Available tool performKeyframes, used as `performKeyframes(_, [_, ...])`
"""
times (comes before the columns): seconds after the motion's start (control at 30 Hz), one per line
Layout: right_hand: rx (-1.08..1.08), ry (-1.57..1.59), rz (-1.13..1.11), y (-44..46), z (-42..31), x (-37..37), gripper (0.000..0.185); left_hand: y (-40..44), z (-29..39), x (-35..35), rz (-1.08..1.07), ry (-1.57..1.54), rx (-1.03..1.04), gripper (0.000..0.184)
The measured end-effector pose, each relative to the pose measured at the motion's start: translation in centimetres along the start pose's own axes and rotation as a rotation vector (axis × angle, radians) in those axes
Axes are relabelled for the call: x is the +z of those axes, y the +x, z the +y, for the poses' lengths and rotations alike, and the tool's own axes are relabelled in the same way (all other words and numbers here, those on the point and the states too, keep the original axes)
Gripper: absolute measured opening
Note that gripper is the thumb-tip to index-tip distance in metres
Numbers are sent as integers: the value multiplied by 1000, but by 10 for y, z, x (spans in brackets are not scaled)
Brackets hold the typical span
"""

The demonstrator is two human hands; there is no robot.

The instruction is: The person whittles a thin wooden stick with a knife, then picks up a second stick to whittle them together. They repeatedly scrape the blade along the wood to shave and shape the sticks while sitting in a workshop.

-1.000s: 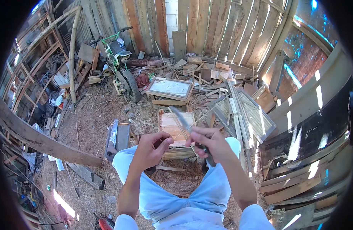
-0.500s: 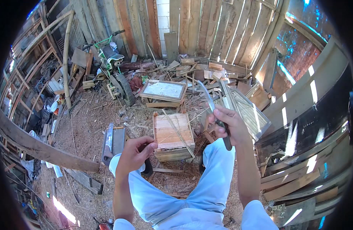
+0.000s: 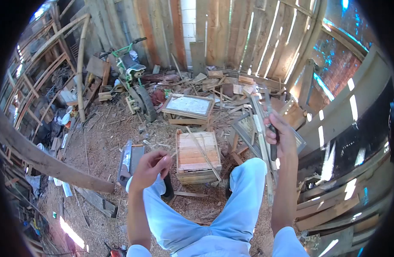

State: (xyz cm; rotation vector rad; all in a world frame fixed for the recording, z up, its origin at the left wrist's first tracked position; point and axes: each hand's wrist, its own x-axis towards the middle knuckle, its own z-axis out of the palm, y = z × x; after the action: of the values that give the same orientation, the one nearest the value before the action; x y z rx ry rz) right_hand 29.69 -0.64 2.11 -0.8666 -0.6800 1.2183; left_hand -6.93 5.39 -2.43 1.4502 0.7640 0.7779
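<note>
My right hand point(image 3: 284, 135) is raised at the right, its fingers wrapped round the dark handle of a knife point(image 3: 268, 103); the blade points up. Above my left knee, my left hand point(image 3: 150, 169) is closed in a pinch. Whatever it may hold is too small to make out; a thin pale tip shows near its fingers. Between and beyond my hands stands a wooden box point(image 3: 198, 159) with a slatted top. One thin wooden strip point(image 3: 203, 152) lies slantwise across that top.
A saw point(image 3: 126, 159) rests on a low grey stool left of my left hand. Further off are a framed panel point(image 3: 189, 105), a small motorcycle point(image 3: 139, 92) and heaps of scrap wood. Long boards point(image 3: 259, 128) lean beside my right hand. A beam point(image 3: 55, 165) crosses the left side.
My right hand has moved right and away from my left hand, carrying the knife, whose blade now stands nearly upright. The left hand has shifted slightly left and down, still pinched.
</note>
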Motion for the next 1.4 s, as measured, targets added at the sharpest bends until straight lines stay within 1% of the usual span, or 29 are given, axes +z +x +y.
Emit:
performKeyframes(0.03, [-40,-39,24,-2,4,4,37,3,-4,-1,47,-126,45,15])
performKeyframes(0.07, [-76,-79,45,-4,12,9,37,10,-9,6,145,-206,76,14])
performKeyframes(0.1, [-31,-111,22,-8,24,16,36,22,-14,18,241,-288,113,14])
performKeyframes(0.13, [-23,-108,-3,-13,36,28,36,34,-18,25,264,-285,188,12])
performKeyframes(0.17, [42,-180,-3,-19,49,42,34,44,-22,32,284,-280,264,10])
performKeyframes(0.2, [102,-255,1,-25,60,54,32,51,-25,38,300,-275,272,10])
performKeyframes(0.27, [163,-351,-93,-31,84,66,27,61,-29,51,323,-205,316,10])
performKeyframes(0.3, [163,-350,-100,-33,100,71,27,64,-29,58,329,-202,318,10])
performKeyframes(0.37, [-166,-809,-53,-33,128,75,24,67,-27,69,312,-310,329,11])
performKeyframes(0.4, [-169,-806,-64,-33,134,75,24,67,-25,71,320,-305,334,11])
performKeyframes(0.47, [-291,-875,59,-33,142,76,21,66,-23,73,318,-392,294,8])
performKeyframes(0.5, [-217,-867,76,-36,134,81,17,65,-24,72,321,-377,293,8])
performKeyframes(0.53, [-216,-868,73,-38,129,82,17,65,-25,70,325,-378,293,8])
performKeyframes(0.6, [-203,-997,58,-39,121,79,14,63,-25,65,312,-327,331,10])
performKeyframes(0.63, [-201,-999,55,-39,120,75,14,63,-24,61,316,-329,330,10])
performKeyframes(0.73, [-233,-1049,13,-39,119,62,15,65,-12,35,382,-346,340,10])
performKeyframes(0.8, [-305,-1088,6,-38,116,54,13,66,0,13,459,-431,438,10])
performKeyframes(0.83, [-263,-1108,17,-39,111,52,11,64,9,4,467,-429,437,10])
performKeyframes(0.9, [-284,-1083,-3,-35,110,42,10,58,28,-12,567,-419,493,10])
performKeyframes(0.93, [-303,-1062,-14,-34,109,36,10,55,33,-19,569,-417,490,10])
performKeyframes(1.0, [-298,-1098,-40,-32,109,30,11,52,39,-29,643,-363,565,10])
performKeyframes(1.07, [-410,-1075,-37,-29,109,30,10,51,38,-31,635,-358,596,11])
performKeyframes(1.17, [-417,-1067,-12,-29,105,35,11,49,32,-33,597,-440,645,10])
performKeyframes(1.2, [-414,-1072,4,-29,101,37,11,49,30,-34,584,-447,638,10])
performKeyframes(1.27, [-305,-1176,-35,-31,94,41,10,50,27,-29,611,-445,626,10])
performKeyframes(1.33, [-339,-1212,-14,-29,96,43,9,51,24,-14,610,-431,584,10])
performKeyframes(1.4, [-503,-1136,-37,-28,98,49,8,52,18,4,564,-334,544,10])
